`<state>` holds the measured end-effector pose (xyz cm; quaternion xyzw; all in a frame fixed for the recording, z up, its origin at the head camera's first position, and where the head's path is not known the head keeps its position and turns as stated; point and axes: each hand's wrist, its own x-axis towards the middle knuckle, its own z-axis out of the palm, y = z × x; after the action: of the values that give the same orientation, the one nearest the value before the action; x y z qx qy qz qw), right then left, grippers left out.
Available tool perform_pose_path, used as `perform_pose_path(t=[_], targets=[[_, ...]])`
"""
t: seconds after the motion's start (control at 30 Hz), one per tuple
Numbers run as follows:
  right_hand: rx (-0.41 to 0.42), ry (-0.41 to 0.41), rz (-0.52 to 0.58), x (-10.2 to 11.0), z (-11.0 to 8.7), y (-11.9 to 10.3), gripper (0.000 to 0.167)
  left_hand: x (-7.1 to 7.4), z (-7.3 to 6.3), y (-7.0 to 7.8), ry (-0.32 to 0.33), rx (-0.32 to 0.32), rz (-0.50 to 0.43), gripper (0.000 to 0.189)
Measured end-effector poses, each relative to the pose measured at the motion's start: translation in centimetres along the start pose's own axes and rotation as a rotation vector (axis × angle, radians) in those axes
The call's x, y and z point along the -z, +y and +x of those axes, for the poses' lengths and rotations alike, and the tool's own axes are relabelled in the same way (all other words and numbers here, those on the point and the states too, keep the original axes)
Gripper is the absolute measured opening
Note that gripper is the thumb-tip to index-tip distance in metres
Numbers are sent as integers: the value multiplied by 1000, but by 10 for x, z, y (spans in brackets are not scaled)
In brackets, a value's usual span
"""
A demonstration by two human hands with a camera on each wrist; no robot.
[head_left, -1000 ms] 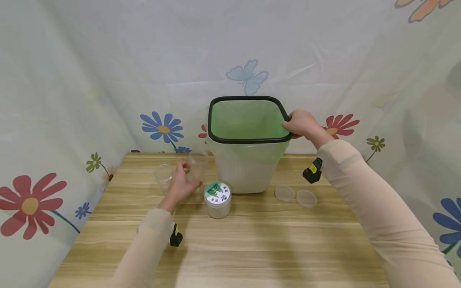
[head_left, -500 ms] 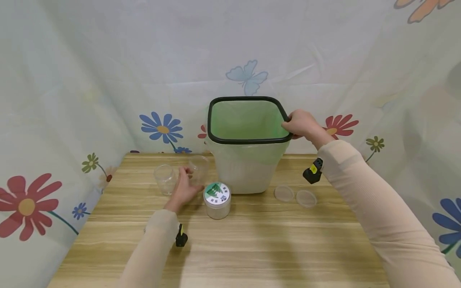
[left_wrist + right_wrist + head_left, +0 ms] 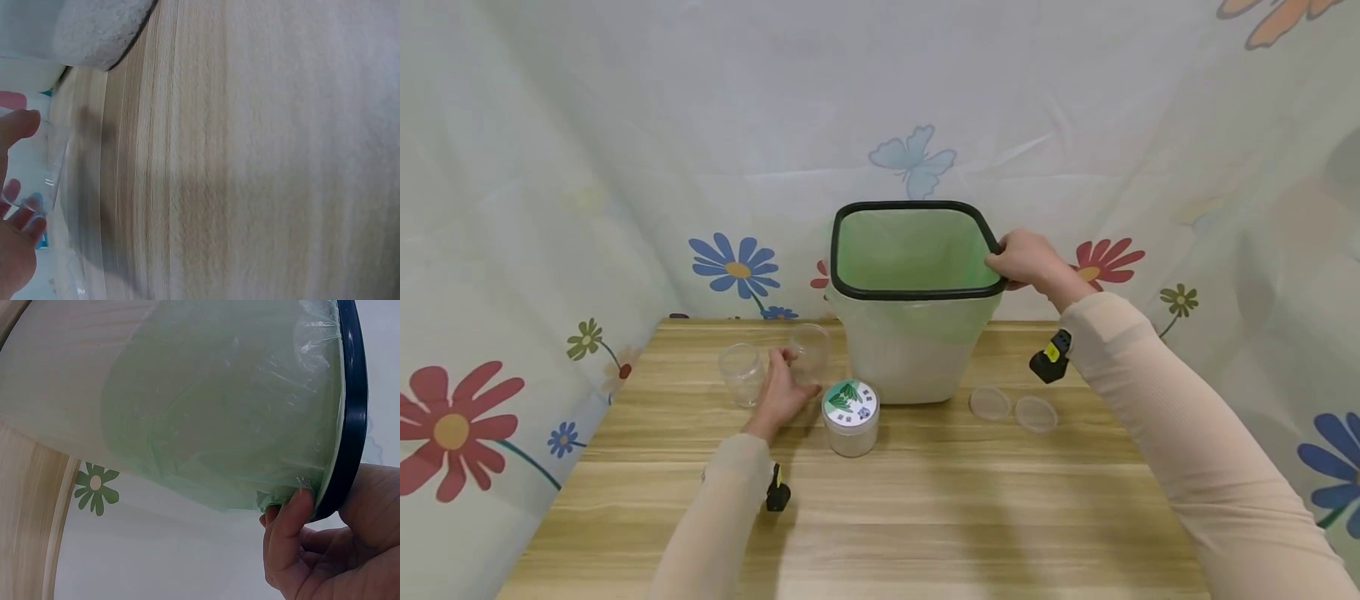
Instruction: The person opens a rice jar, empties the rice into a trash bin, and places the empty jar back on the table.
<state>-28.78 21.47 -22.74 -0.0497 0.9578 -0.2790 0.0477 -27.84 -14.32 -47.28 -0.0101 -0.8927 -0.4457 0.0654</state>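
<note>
My left hand (image 3: 781,398) holds a clear plastic cup (image 3: 812,354) between thumb and fingers, low at the table's back left. In the left wrist view the thumb lies across the near side of the cup (image 3: 37,159), with fingertips on its far side. A second clear cup (image 3: 741,377) stands just left of that hand. With my right hand (image 3: 1028,257) I grip the black rim of a white trash bin (image 3: 910,367) lined with a green bag. The right wrist view shows fingers curled under the rim (image 3: 355,412), touching the bag (image 3: 225,425).
In front of the bin is a lidded jar (image 3: 850,429) with a green and white label, close to the left hand. Two clear round lids (image 3: 990,403) lie right of the bin on the wooden table (image 3: 910,517). A flowered curtain (image 3: 775,125) hangs behind.
My left hand has shifted slightly right and the cup it holds has come down a little toward the table. The right hand and the bin have stayed in place.
</note>
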Motion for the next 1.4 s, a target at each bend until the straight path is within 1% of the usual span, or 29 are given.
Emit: perform_pose_path(t=[0.1,0.2,0.33,0.47,0.67,0.8,1.03,1.2,1.33,1.4], targets=[[1,1,2,0,0,0,25,0,1,1,12,18,29,70],[1,0,11,0,1,0,26,1,0,2,5,53,49,71],[3,2,23,-2,2,1,26,1,0,3,-3,79,47,71],[0,4,27,-3,2,1,28,1,1,3,-8,87,36,71],[-2,1,58,-4,3,1,36,2,1,3,-18,109,33,73],[3,-2,76,-5,3,2,39,3,0,3,-19,112,31,79],[8,6,80,-5,1,8,50,6,-5,3,-33,92,27,91],[20,31,100,-5,-1,14,51,9,-8,0,-43,82,16,92],[32,49,134,-7,-1,20,51,10,-11,-4,-52,58,43,90],[39,55,155,-8,-2,23,52,11,-13,-6,-61,58,70,90]])
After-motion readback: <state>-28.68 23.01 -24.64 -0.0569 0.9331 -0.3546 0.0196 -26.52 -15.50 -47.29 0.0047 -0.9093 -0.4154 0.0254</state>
